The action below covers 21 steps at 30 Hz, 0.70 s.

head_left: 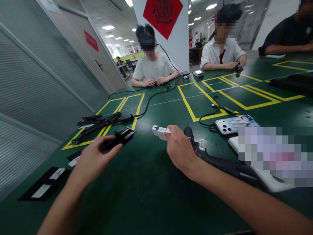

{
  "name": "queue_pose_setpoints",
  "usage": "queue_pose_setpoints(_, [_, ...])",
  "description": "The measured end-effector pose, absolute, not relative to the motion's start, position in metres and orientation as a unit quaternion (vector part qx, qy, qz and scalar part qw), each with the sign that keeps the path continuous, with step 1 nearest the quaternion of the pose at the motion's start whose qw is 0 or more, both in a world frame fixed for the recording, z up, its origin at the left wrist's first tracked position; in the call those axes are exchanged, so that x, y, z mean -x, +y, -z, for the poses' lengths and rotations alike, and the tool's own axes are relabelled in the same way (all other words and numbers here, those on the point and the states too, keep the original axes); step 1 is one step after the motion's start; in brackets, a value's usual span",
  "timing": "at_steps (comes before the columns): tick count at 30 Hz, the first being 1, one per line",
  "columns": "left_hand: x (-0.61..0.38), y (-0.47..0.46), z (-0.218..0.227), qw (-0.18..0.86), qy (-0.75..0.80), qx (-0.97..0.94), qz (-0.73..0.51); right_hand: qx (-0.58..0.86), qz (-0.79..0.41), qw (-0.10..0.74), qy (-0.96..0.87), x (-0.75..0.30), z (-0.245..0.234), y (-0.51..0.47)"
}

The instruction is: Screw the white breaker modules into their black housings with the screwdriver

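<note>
My left hand (94,158) is closed round a black rectangular object (125,135) with pale strips on its side; the exact kind does not show. My right hand (179,148) pinches a small white block (160,132) with a blue spot near its top edge. Both objects are held above the green tabletop, apart from each other. Just beyond and right of my right hand lies a black power drill (217,160), its bit pointing away from me; my right hand and forearm hide part of it.
Left are black cables (105,124) and a black flat piece with white labels (45,184). At right lie a phone in a printed case (234,124), a thin cable (207,118) and a white item (259,173). Yellow tape outlines (193,107) mark the table. Several people sit across.
</note>
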State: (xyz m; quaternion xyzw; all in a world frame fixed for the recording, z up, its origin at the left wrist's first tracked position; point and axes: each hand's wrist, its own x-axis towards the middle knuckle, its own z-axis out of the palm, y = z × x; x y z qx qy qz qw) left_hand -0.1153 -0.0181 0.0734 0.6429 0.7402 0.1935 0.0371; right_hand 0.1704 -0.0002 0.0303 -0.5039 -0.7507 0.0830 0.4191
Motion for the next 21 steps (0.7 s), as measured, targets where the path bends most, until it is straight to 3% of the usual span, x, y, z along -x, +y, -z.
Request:
queue_pose_setpoints(2, [0.146,-0.043,-0.067,-0.004,0.801,-0.572,-0.176,0.503,-0.095,0.396,-0.762,-0.170,-0.030,0.001])
queue_pose_setpoints(7, [0.197,-0.087,-0.016,0.091,0.861,-0.487,-0.115,0.486,-0.089,0.360,-0.791,-0.167,-0.030,0.002])
queue_pose_setpoints(10, [0.196,-0.093,-0.002,0.085,0.853,-0.494,-0.143,0.446,-0.082,0.334,-0.826,-0.167,-0.029,0.002])
queue_pose_setpoints(16, [0.131,-0.089,-0.035,-0.092,0.763,-0.588,-0.253,0.335,-0.080,0.284,-0.895,-0.169,-0.032,0.002])
queue_pose_setpoints(21, [0.063,-0.084,-0.043,0.053,0.627,-0.708,-0.320,0.226,-0.113,0.276,-0.927,-0.169,-0.039,-0.003])
